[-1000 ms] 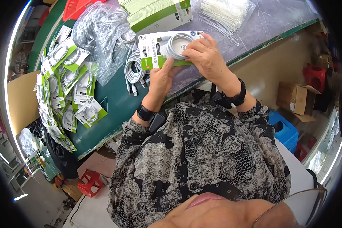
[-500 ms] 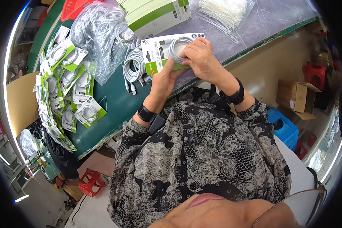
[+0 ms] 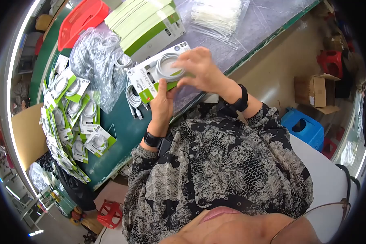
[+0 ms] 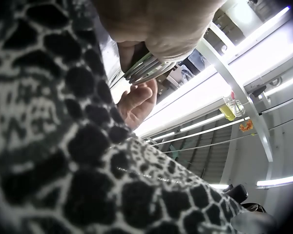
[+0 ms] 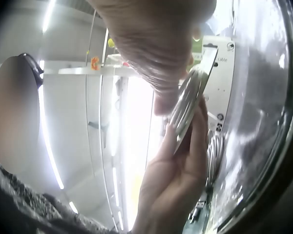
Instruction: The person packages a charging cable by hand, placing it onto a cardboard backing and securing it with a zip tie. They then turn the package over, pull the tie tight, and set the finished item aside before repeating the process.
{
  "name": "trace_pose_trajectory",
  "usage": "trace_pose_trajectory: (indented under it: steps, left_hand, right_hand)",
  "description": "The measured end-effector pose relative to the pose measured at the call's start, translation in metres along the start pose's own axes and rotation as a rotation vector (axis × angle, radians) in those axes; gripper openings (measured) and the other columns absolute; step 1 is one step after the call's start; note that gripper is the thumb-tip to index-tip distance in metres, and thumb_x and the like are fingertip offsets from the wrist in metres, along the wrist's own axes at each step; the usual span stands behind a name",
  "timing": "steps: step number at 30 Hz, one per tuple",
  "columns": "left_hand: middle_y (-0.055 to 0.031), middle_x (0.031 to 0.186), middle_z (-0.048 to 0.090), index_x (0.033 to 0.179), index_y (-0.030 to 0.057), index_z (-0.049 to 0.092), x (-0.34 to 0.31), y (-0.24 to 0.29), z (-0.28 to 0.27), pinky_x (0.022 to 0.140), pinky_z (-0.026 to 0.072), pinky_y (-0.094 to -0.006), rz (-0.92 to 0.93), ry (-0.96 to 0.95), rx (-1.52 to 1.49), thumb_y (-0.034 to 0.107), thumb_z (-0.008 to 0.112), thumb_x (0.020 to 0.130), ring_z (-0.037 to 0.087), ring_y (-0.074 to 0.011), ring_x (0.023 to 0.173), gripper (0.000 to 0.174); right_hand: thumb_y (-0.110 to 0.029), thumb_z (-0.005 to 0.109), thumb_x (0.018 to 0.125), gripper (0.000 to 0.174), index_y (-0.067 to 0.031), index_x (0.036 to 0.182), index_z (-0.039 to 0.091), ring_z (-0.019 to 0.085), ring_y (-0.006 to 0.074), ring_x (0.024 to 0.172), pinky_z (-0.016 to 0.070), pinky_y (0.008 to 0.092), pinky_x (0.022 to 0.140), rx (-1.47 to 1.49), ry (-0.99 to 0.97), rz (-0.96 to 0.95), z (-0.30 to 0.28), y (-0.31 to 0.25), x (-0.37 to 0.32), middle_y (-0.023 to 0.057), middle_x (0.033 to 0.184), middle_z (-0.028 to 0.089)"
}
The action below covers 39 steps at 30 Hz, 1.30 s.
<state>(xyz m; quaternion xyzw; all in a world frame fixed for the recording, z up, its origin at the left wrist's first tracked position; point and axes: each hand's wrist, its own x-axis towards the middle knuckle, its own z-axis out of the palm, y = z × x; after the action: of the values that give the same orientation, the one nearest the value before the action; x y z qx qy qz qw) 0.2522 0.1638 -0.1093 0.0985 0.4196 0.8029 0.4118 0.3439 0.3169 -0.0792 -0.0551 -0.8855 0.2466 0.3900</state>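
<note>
My left hand point(image 3: 162, 106) holds a white and green cable card point(image 3: 139, 76) by its lower edge, thumb on the front. A coiled white USB cable point(image 3: 158, 67) lies on the card's face. In the right wrist view the coil point(image 5: 188, 97) stands up from the card, gripped between left thumb and fingers. My right hand point(image 3: 202, 72) hovers at the coil's right side, its fingers loosely bent, spread and slightly blurred. From the left wrist, the coil point(image 4: 147, 69) shows below the left palm point(image 4: 161, 24), with right fingertips point(image 4: 138, 100) beyond it.
Carded cables point(image 3: 75, 107) are heaped on the left. Behind the hands are a bag of coiled cables point(image 3: 95, 61), a stack of cards point(image 3: 144, 26), a red basket point(image 3: 83, 20) and white cable ties point(image 3: 217, 18). Loose coiled cables point(image 3: 133, 97) lie beside the held card.
The card has moved left in the head view and tilted. My right fingers, earlier on the coil and card edge, have spread and drawn back. The left hand keeps its grip.
</note>
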Motion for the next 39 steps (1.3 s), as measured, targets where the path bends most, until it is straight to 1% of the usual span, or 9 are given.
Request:
trace_pose_trajectory:
  steps: [1, 3, 4, 6, 12, 21, 29, 32, 39]
  left_hand:
    - [-0.0103, 0.121, 0.055, 0.130, 0.0016, 0.042, 0.001, 0.003, 0.000, 0.091, 0.0513, -0.0413, 0.002, -0.015, 0.002, 0.014, 0.047, 0.098, 0.058, -0.0230, 0.107, 0.034]
    - [-0.0097, 0.123, 0.054, 0.131, 0.0021, 0.041, 0.002, 0.009, -0.004, 0.091, 0.0514, -0.0414, 0.028, 0.030, 0.007, 0.014, 0.047, 0.098, 0.058, -0.0233, 0.108, 0.035]
    - [-0.0094, 0.124, 0.054, 0.131, 0.0023, 0.041, 0.002, 0.010, -0.005, 0.091, 0.0514, -0.0414, 0.041, 0.052, 0.009, 0.013, 0.047, 0.098, 0.058, -0.0234, 0.108, 0.036]
    - [-0.0098, 0.125, 0.054, 0.131, 0.0022, 0.041, 0.002, 0.010, -0.008, 0.092, 0.0507, -0.0416, 0.033, 0.060, 0.018, 0.013, 0.047, 0.098, 0.057, -0.0236, 0.109, 0.035]
    - [-0.0091, 0.128, 0.053, 0.131, 0.0038, 0.042, 0.003, 0.000, -0.017, 0.095, 0.0483, -0.0422, -0.059, 0.191, -0.024, 0.012, 0.046, 0.098, 0.055, -0.0239, 0.113, 0.035]
    - [-0.0070, 0.123, 0.055, 0.128, 0.0066, 0.045, 0.007, 0.004, -0.011, 0.089, 0.0506, -0.0398, 0.016, 0.107, -0.066, 0.011, 0.050, 0.096, 0.057, -0.0210, 0.108, 0.033]
    - [-0.0056, 0.114, 0.061, 0.124, 0.0066, 0.049, 0.018, 0.021, 0.000, 0.077, 0.0514, -0.0336, 0.068, 0.014, 0.041, 0.014, 0.052, 0.096, 0.062, -0.0180, 0.094, 0.029]
    - [-0.0059, 0.113, 0.062, 0.120, 0.0061, 0.053, 0.029, 0.043, 0.006, 0.078, 0.0515, -0.0328, 0.045, -0.081, -0.204, 0.015, 0.052, 0.096, 0.062, -0.0174, 0.094, 0.026]
    - [-0.0063, 0.113, 0.063, 0.118, 0.0065, 0.055, 0.035, 0.051, 0.029, 0.078, 0.0521, -0.0304, -0.041, -0.149, -0.337, 0.015, 0.051, 0.096, 0.061, -0.0176, 0.099, 0.024]
  right_hand:
    - [-0.014, 0.067, 0.077, 0.012, -0.0117, 0.086, 0.060, 0.055, 0.0217, 0.090, 0.0331, 0.0419, 0.096, -0.011, 0.010, -0.003, -0.005, 0.011, 0.002, 0.0046, 0.085, 0.058]
    - [-0.020, 0.066, 0.080, 0.013, -0.0116, 0.087, 0.059, 0.054, 0.0252, 0.092, 0.0376, 0.0387, 0.089, 0.036, -0.027, 0.429, -0.023, 0.046, 0.001, 0.0070, 0.088, 0.058]
    - [-0.020, 0.066, 0.080, 0.013, -0.0116, 0.087, 0.059, 0.054, 0.0252, 0.092, 0.0376, 0.0387, 0.089, 0.028, -0.017, 0.427, -0.031, 0.063, -0.003, 0.0070, 0.088, 0.058]
    - [-0.021, 0.062, 0.081, 0.012, -0.0111, 0.086, 0.058, 0.053, 0.0269, 0.092, 0.0396, 0.0377, 0.082, -0.394, -0.045, 0.357, -0.038, 0.090, -0.014, 0.0073, 0.089, 0.057]
    - [-0.014, 0.060, 0.079, 0.005, -0.0112, 0.083, 0.058, 0.051, 0.0256, 0.086, 0.0387, 0.0382, 0.076, -0.693, -0.055, 0.346, -0.033, 0.095, -0.021, 0.0053, 0.082, 0.054]
    - [-0.017, 0.068, 0.074, 0.007, -0.0140, 0.078, 0.063, 0.054, 0.0201, 0.087, 0.0385, 0.0362, 0.075, -0.459, 0.046, 0.379, -0.045, 0.093, -0.017, -0.0003, 0.081, 0.057]
    - [-0.014, 0.066, 0.075, 0.003, -0.0154, 0.075, 0.064, 0.055, 0.0194, 0.084, 0.0384, 0.0340, 0.075, -0.354, 0.184, 0.241, -0.052, 0.097, -0.012, -0.0018, 0.077, 0.060]
    - [-0.013, 0.066, 0.075, 0.003, -0.0154, 0.076, 0.064, 0.055, 0.0193, 0.084, 0.0384, 0.0340, 0.075, -0.366, 0.123, 0.221, -0.055, 0.096, -0.008, -0.0020, 0.077, 0.060]
    - [-0.007, 0.065, 0.074, 0.008, -0.0139, 0.077, 0.063, 0.055, 0.0202, 0.085, 0.0395, 0.0348, 0.077, -0.432, 0.044, 0.246, -0.058, 0.089, -0.012, -0.0016, 0.081, 0.060]
